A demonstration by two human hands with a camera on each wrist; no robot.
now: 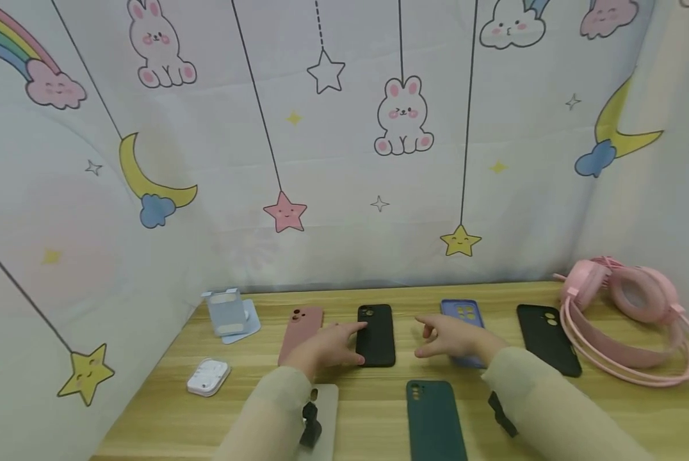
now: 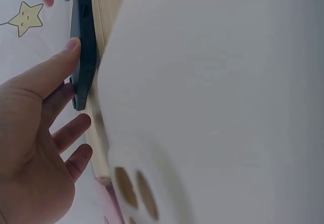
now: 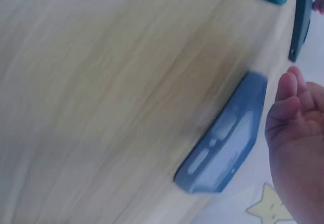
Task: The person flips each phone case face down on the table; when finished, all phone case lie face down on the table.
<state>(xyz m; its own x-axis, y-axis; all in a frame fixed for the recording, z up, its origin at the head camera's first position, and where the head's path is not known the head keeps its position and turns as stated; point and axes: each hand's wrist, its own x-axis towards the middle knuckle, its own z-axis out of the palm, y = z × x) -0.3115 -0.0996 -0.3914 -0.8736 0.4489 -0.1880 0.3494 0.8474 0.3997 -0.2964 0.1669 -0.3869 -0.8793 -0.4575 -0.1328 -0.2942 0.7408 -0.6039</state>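
Note:
My left hand (image 1: 328, 349) reaches to the black phone case (image 1: 377, 342) on the wooden table. Its index finger and thumb lie at the case's left edge, and in the left wrist view the thumb overlaps the dark case (image 2: 86, 27) while the other fingers spread loosely. My right hand (image 1: 454, 336) is over the blue-purple phone case (image 1: 465, 307), hiding its middle, with fingers loosely bent and nothing between them. In the right wrist view that case (image 3: 223, 138) lies apart from the fingers. A pink phone case (image 1: 304, 326) sits behind my left hand.
A pale phone case (image 1: 327, 416) lies partly under my left forearm, and a dark green one (image 1: 433, 416) lies between the arms. At right are another black case (image 1: 546, 336) and pink headphones (image 1: 638, 320). White earphones (image 1: 209, 376) and a light-blue stand (image 1: 227, 314) are left.

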